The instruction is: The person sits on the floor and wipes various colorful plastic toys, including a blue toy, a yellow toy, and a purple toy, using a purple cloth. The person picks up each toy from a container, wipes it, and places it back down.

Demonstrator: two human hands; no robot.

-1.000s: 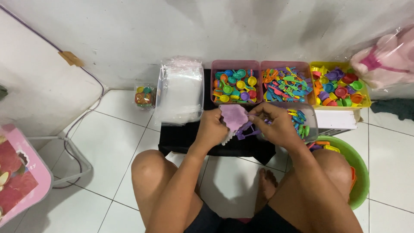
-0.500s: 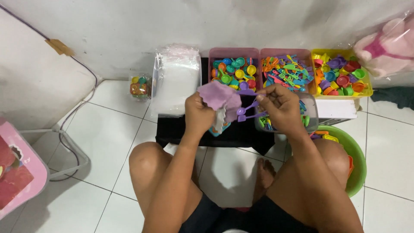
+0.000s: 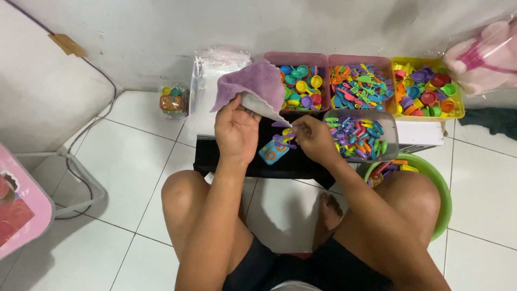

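Note:
My left hand [image 3: 235, 129] holds up a clear plastic bag [image 3: 264, 109] with a purple cloth-like piece [image 3: 253, 83] at its top. My right hand [image 3: 312, 139] pinches small plastic toy pieces [image 3: 284, 141], purple and yellow, at the bag's lower edge. Just below them a small blue toy with orange rings [image 3: 271, 152] lies on the black surface [image 3: 237, 167] in front of my knees.
Behind stand two pink bins [image 3: 301, 58] and a yellow bin [image 3: 455, 110] of colourful toy parts, and a clear tub [image 3: 389, 134] of toy utensils. A stack of clear bags [image 3: 207, 86], a small jar [image 3: 173, 99], a green basin [image 3: 439, 183] and a pink case [image 3: 21, 215] surround me.
My left hand has raised the bag with the purple piece higher. My right hand has stayed at the bag's opening with small toy pieces.

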